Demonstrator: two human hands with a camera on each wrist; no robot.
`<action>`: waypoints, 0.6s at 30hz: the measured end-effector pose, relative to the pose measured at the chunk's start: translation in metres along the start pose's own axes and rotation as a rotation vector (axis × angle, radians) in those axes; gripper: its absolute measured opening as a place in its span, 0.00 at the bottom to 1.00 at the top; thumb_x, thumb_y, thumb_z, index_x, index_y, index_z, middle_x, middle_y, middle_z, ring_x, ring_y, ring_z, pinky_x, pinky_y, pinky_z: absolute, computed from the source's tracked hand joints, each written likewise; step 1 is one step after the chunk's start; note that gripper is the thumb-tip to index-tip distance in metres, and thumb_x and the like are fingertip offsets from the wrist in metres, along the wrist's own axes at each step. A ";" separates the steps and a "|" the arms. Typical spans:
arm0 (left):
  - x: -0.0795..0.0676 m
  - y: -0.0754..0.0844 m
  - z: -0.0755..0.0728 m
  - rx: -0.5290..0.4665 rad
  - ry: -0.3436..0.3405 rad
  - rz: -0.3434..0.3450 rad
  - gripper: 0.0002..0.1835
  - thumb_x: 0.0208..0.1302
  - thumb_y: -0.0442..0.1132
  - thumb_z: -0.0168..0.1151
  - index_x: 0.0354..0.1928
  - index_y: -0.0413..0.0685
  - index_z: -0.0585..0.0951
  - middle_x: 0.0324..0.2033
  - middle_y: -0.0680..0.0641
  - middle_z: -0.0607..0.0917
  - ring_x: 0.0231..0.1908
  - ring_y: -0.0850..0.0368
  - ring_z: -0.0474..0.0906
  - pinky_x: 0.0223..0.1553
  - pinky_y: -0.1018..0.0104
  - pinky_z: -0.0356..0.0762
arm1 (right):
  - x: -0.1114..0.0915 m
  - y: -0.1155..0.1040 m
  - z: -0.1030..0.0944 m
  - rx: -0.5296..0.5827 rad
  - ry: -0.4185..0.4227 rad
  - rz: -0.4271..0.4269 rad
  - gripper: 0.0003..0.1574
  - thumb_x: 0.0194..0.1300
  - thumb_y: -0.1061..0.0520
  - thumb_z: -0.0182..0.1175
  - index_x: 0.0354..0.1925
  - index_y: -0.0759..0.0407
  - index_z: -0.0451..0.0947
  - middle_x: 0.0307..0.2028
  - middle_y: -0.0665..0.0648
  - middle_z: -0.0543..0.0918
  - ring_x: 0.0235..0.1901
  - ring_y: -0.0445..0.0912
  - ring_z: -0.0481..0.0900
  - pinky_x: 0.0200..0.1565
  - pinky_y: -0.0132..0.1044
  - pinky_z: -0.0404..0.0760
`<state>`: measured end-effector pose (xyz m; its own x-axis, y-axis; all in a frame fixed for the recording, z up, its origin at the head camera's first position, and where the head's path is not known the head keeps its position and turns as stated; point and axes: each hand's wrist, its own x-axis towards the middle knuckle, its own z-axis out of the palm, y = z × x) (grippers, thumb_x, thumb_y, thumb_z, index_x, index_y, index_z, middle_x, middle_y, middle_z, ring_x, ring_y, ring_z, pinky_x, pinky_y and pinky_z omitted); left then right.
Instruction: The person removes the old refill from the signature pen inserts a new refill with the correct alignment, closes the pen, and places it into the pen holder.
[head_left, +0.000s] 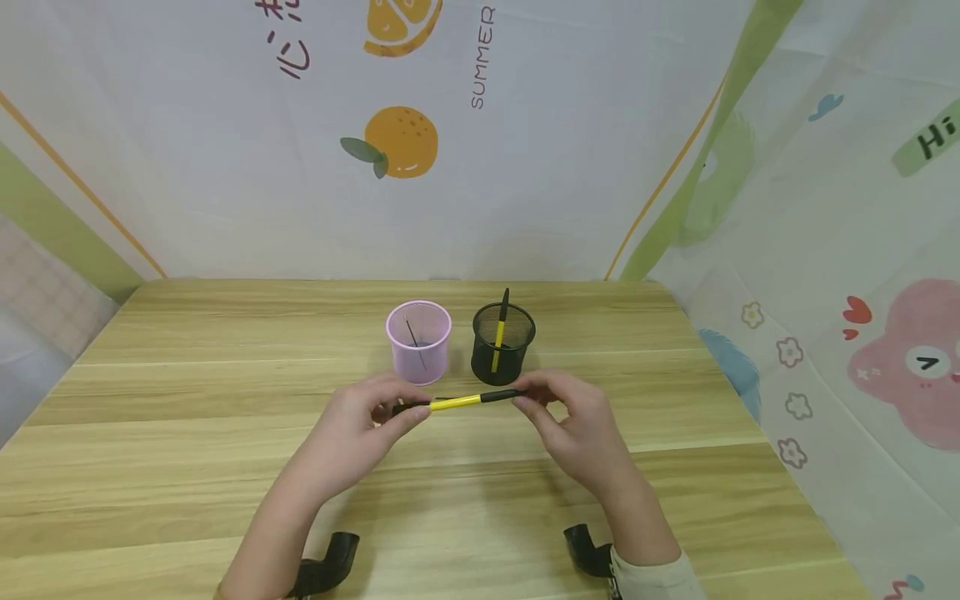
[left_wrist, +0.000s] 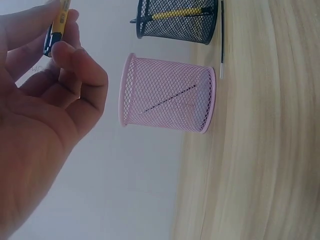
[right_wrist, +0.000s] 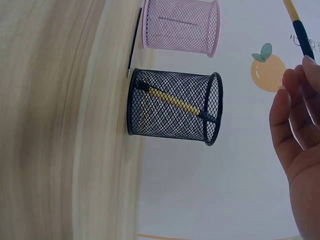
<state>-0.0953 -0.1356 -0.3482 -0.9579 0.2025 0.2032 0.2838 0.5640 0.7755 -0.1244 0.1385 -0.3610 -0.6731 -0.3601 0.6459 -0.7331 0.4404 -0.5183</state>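
A yellow-and-black pen [head_left: 457, 402] lies level between my two hands above the table. My left hand [head_left: 367, 421] pinches its left end between thumb and fingers. At the other end my right hand [head_left: 572, 417] pinches the black tip part with thumb and fingertips. Beneath the pen, a thin dark pen refill [left_wrist: 222, 40] rests on the table in front of the cups; in the head view the held pen mostly hides it. A pink mesh cup [head_left: 420, 363] has another thin refill [left_wrist: 167, 100] leaning inside. Beside it, a black mesh cup [head_left: 498, 367] holds a second yellow-and-black pen [right_wrist: 175, 101].
Both cups stand upright on the wood-grain table [head_left: 187, 417], just beyond my hands. A white printed cloth [head_left: 540, 183] hangs behind the table, and another printed cloth [head_left: 817, 333] is on the right. Black curved pieces [head_left: 341, 557] sit by both wrists.
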 end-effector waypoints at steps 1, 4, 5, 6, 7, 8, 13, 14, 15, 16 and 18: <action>0.000 0.000 0.000 -0.002 0.002 0.000 0.07 0.63 0.43 0.67 0.41 0.66 0.85 0.38 0.62 0.84 0.33 0.61 0.77 0.36 0.70 0.76 | 0.000 0.001 0.000 0.002 0.003 -0.005 0.11 0.59 0.65 0.68 0.41 0.56 0.82 0.33 0.52 0.86 0.32 0.39 0.82 0.38 0.24 0.80; 0.000 0.000 0.000 0.003 0.019 0.011 0.08 0.62 0.42 0.68 0.42 0.65 0.85 0.38 0.61 0.84 0.33 0.61 0.77 0.35 0.70 0.77 | 0.000 0.001 0.000 -0.004 0.003 -0.002 0.11 0.60 0.65 0.68 0.41 0.55 0.82 0.33 0.51 0.86 0.32 0.39 0.82 0.38 0.24 0.79; 0.000 0.001 -0.001 0.005 0.026 0.016 0.08 0.62 0.42 0.68 0.41 0.64 0.85 0.37 0.61 0.84 0.32 0.61 0.77 0.33 0.70 0.76 | 0.000 0.001 0.000 -0.003 0.003 -0.006 0.10 0.60 0.65 0.68 0.41 0.56 0.82 0.33 0.51 0.86 0.32 0.39 0.82 0.38 0.24 0.79; 0.000 0.001 -0.001 0.009 0.033 0.021 0.08 0.62 0.42 0.68 0.41 0.65 0.85 0.36 0.61 0.84 0.31 0.61 0.76 0.33 0.70 0.75 | 0.000 0.001 0.000 -0.006 0.000 -0.003 0.10 0.60 0.64 0.68 0.41 0.55 0.82 0.33 0.50 0.86 0.32 0.39 0.82 0.37 0.24 0.79; 0.000 0.001 -0.001 0.013 0.041 0.027 0.07 0.62 0.42 0.68 0.41 0.65 0.85 0.36 0.61 0.84 0.31 0.61 0.76 0.32 0.70 0.75 | -0.001 0.001 0.000 -0.006 -0.002 -0.002 0.10 0.60 0.64 0.67 0.41 0.55 0.82 0.34 0.50 0.86 0.32 0.38 0.82 0.37 0.24 0.79; 0.000 0.001 -0.001 0.020 0.050 0.033 0.07 0.62 0.42 0.68 0.41 0.65 0.85 0.35 0.61 0.84 0.30 0.62 0.76 0.31 0.70 0.75 | -0.001 0.001 0.000 -0.009 -0.006 0.002 0.09 0.61 0.63 0.67 0.41 0.55 0.82 0.34 0.49 0.85 0.32 0.38 0.81 0.37 0.24 0.79; 0.001 0.002 -0.002 0.054 0.084 0.064 0.07 0.62 0.42 0.68 0.40 0.64 0.85 0.33 0.62 0.84 0.28 0.63 0.75 0.29 0.70 0.73 | -0.001 0.001 0.000 -0.014 -0.024 0.007 0.08 0.63 0.62 0.66 0.41 0.55 0.81 0.33 0.49 0.85 0.32 0.37 0.80 0.36 0.25 0.79; 0.001 0.002 -0.002 0.062 0.090 0.070 0.07 0.62 0.42 0.68 0.40 0.64 0.85 0.32 0.62 0.84 0.28 0.63 0.75 0.28 0.70 0.73 | -0.002 0.001 0.000 -0.013 -0.026 0.004 0.08 0.63 0.62 0.66 0.42 0.55 0.81 0.33 0.49 0.84 0.32 0.37 0.80 0.36 0.25 0.79; 0.000 0.003 -0.002 0.069 0.096 0.077 0.07 0.62 0.41 0.68 0.40 0.64 0.85 0.32 0.62 0.84 0.28 0.63 0.74 0.28 0.70 0.73 | -0.002 0.001 0.000 -0.014 -0.030 0.004 0.07 0.63 0.62 0.65 0.42 0.55 0.81 0.32 0.49 0.84 0.32 0.37 0.80 0.36 0.26 0.79; 0.001 0.003 -0.002 0.075 0.102 0.085 0.07 0.62 0.41 0.68 0.40 0.63 0.86 0.32 0.62 0.84 0.28 0.63 0.74 0.29 0.70 0.73 | -0.002 0.001 0.000 -0.017 -0.035 0.011 0.07 0.64 0.61 0.65 0.41 0.54 0.81 0.32 0.48 0.84 0.32 0.36 0.79 0.36 0.25 0.78; 0.000 0.004 -0.001 0.084 0.113 0.098 0.07 0.62 0.41 0.68 0.40 0.63 0.86 0.32 0.62 0.84 0.29 0.64 0.74 0.29 0.70 0.73 | -0.002 0.001 0.000 -0.014 -0.039 0.009 0.06 0.64 0.62 0.64 0.41 0.54 0.81 0.32 0.49 0.84 0.31 0.36 0.79 0.36 0.26 0.78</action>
<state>-0.0948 -0.1347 -0.3445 -0.9226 0.1712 0.3456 0.3745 0.6120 0.6965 -0.1238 0.1400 -0.3631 -0.6834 -0.3878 0.6185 -0.7255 0.4550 -0.5164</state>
